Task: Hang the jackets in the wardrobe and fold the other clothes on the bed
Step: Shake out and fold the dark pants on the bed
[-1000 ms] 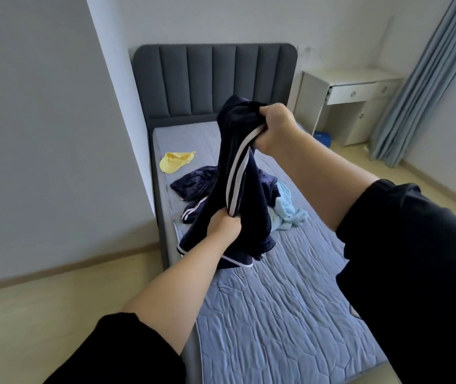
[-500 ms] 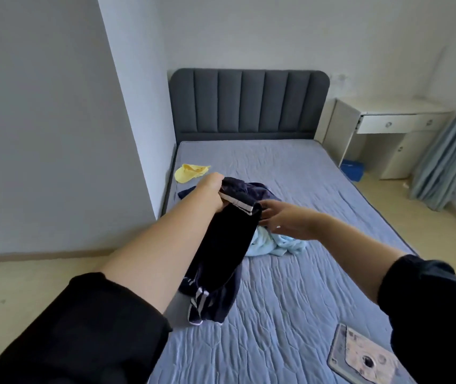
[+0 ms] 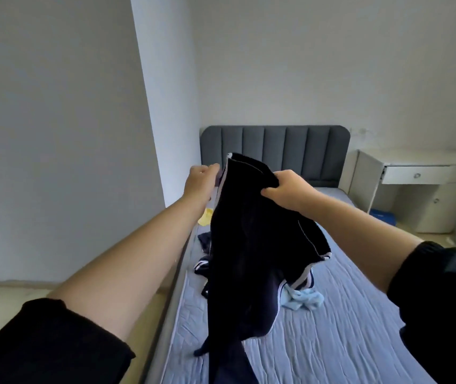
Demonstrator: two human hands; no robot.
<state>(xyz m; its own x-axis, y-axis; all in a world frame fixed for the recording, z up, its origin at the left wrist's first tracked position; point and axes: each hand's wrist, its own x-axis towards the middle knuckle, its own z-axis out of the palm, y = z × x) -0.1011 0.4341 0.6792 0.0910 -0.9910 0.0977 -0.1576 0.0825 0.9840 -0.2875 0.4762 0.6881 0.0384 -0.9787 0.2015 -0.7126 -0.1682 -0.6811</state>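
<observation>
Navy white-striped fabric garment (image 3: 254, 245) went up, clear of the blue quilted bed (image 3: 345, 328). Right hand (image 3: 287, 189) gripped its top edge; left hand (image 3: 200, 181) pinched the opposite corner.

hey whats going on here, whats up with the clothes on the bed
A person stands beside the bed and holds a navy garment with white stripes up in the air. The left hand and right hand grip its top edge. Under it, more navy clothes, a light blue garment and a yellow item lie crumpled on the bed, not yet folded.
</observation>
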